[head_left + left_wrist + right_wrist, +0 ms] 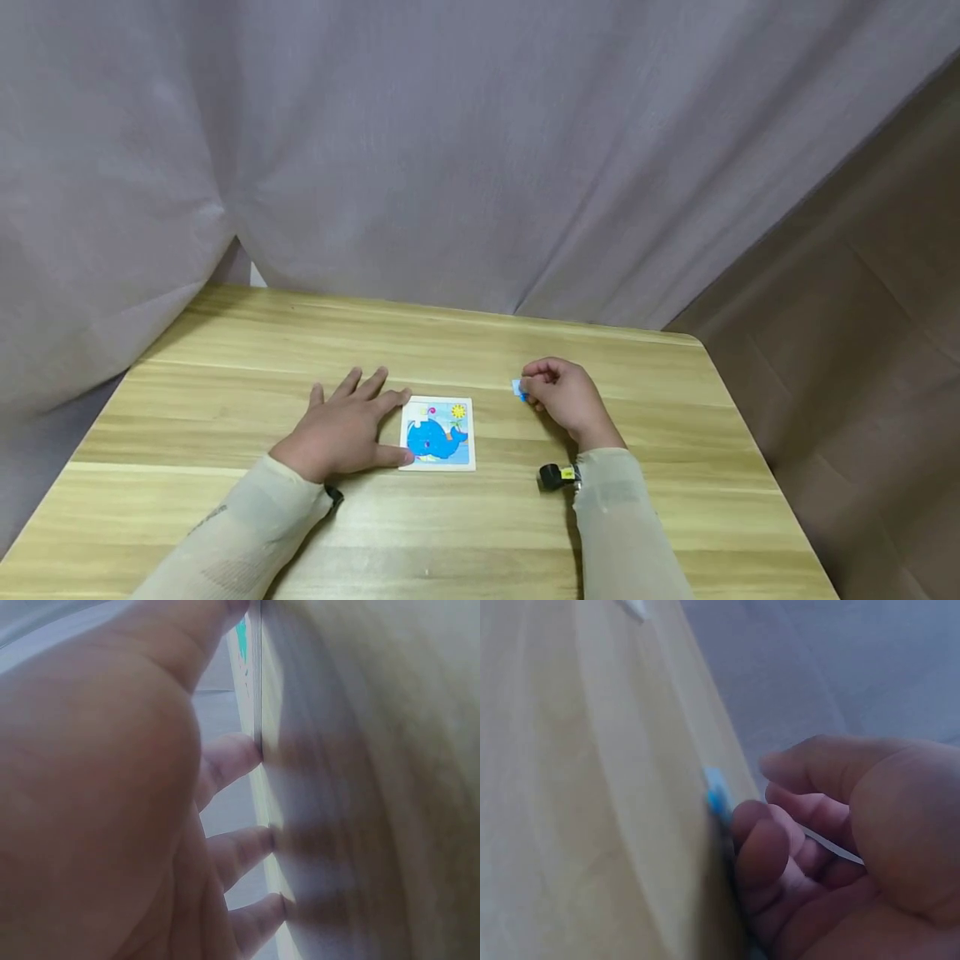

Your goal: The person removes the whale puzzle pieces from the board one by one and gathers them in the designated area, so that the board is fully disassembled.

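Note:
A square wooden jigsaw puzzle with a blue whale and a yellow sun lies in a pale frame on the table. An unfilled pale spot shows at its upper left. My left hand spreads its fingers beside it, index finger and thumb touching the frame's left corners; other fingertips rest on the tabletop. To the right of the puzzle, my right hand has curled fingers and holds a small blue-and-white puzzle piece by its edge, low over the table. Its fingertips hide part of the piece.
The wood-grain table has a far edge against a grey curtain. Brown cloth hangs along the right side. A black wrist camera sticks out from the right sleeve.

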### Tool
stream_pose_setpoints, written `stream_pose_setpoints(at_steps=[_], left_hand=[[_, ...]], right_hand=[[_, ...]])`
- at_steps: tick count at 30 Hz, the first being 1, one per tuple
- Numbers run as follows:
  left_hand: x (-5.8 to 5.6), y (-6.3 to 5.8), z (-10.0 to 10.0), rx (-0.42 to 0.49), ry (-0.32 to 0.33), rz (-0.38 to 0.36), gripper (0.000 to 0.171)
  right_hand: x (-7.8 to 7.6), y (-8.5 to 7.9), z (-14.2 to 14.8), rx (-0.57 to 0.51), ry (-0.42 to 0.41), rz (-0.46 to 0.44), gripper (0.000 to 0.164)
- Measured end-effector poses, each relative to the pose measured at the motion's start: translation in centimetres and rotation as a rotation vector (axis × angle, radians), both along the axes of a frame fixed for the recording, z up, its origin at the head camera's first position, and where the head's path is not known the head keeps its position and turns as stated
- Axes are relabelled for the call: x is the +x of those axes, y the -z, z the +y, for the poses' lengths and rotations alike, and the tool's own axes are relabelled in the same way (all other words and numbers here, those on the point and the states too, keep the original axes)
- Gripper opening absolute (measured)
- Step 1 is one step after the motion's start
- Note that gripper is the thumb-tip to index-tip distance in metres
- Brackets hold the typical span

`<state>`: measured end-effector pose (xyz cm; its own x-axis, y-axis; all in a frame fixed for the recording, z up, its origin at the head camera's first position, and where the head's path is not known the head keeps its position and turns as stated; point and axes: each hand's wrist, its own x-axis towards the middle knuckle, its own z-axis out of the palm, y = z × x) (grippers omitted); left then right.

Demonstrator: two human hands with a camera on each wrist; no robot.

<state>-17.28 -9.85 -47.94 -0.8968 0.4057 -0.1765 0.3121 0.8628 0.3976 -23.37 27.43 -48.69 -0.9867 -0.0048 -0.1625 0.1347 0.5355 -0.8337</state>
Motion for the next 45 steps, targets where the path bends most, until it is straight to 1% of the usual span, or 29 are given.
stream_pose_setpoints(at_steps=[3, 10, 14, 20, 25, 31, 38, 42, 45], left_hand=[[0.2, 0.2, 0.1, 0.003, -0.003, -0.004, 0.098], [0.2, 0.1, 0.0, -0.003, -0.001, 0.003, 0.099], [0.1, -0.1, 0.0, -0.003, 0.003, 0.004, 0.099], [0.0, 0.1, 0.3, -0.003, 0.0, -0.004, 0.099], [-0.2, 0.2, 0.4, -0.013, -0.007, 0.004, 0.099], [-0.5, 0.2, 0.4, -0.02, -0.001, 0.009, 0.099], [-0.5, 0.2, 0.3, -0.024, 0.003, 0.005, 0.098], [-0.4, 0.0, 0.3, -0.018, 0.008, 0.01, 0.098], [-0.3, -0.1, 0.3, -0.014, 0.009, 0.011, 0.097]], right_hand=[[0.1, -0.6, -0.3, 0.025, -0.028, 0.011, 0.025], [0.7, -2.7, -2.0, 0.128, -0.109, 0.085, 0.028], [1.1, -3.8, -3.3, 0.203, -0.189, 0.123, 0.025], [1.2, -4.6, -4.6, 0.301, -0.322, 0.125, 0.017], [1.3, -5.0, -5.9, 0.364, -0.431, 0.145, 0.016], [1.3, -4.7, -8.1, 0.416, -0.541, 0.156, 0.013], [1.3, -4.7, -10.5, 0.503, -0.68, 0.182, 0.015], [1.3, -4.8, -11.2, 0.531, -0.742, 0.189, 0.018], [1.2, -5.1, -11.7, 0.541, -0.77, 0.168, 0.02]])
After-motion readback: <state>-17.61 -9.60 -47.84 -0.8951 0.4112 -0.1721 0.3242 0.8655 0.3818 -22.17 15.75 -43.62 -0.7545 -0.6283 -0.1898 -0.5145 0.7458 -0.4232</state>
